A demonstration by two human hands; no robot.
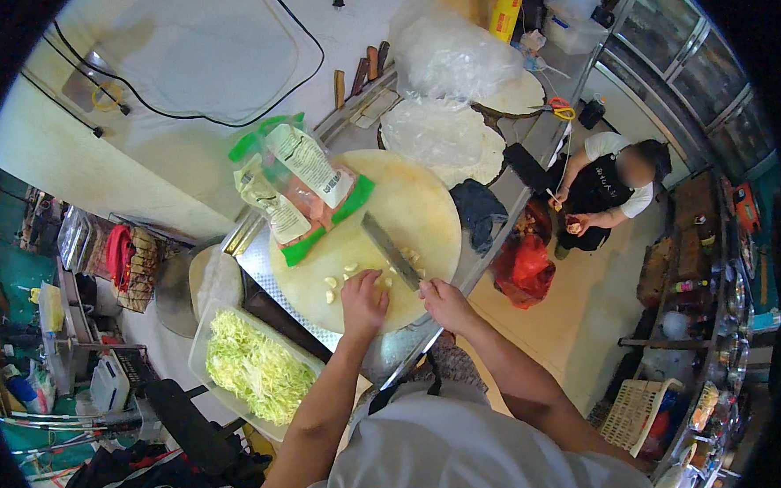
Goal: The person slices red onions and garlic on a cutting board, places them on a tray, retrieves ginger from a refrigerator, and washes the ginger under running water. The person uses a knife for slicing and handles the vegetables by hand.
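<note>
My right hand (445, 303) grips the handle of a cleaver (391, 251), whose broad steel blade lies over a round cutting board (421, 202). My left hand (365, 299) rests at the near part of the board, its fingertips by pale pieces that look like garlic cloves (330, 282); whether it holds one I cannot tell. Cut pieces (412, 256) lie along the blade's right side. On the board's far left part stands a green-edged plastic bag (308, 195) with pinkish contents. A clear tub of shredded pale green vegetable (255, 370) sits left of my left forearm.
A dark cloth (479, 214) lies right of the board. Beyond are plastic bags (453, 55) on more round boards, scissors (561, 108) and knife handles (372, 63) in a rack. A co-worker (603, 190) crouches on the right by a red bag (526, 271), holding something in each hand.
</note>
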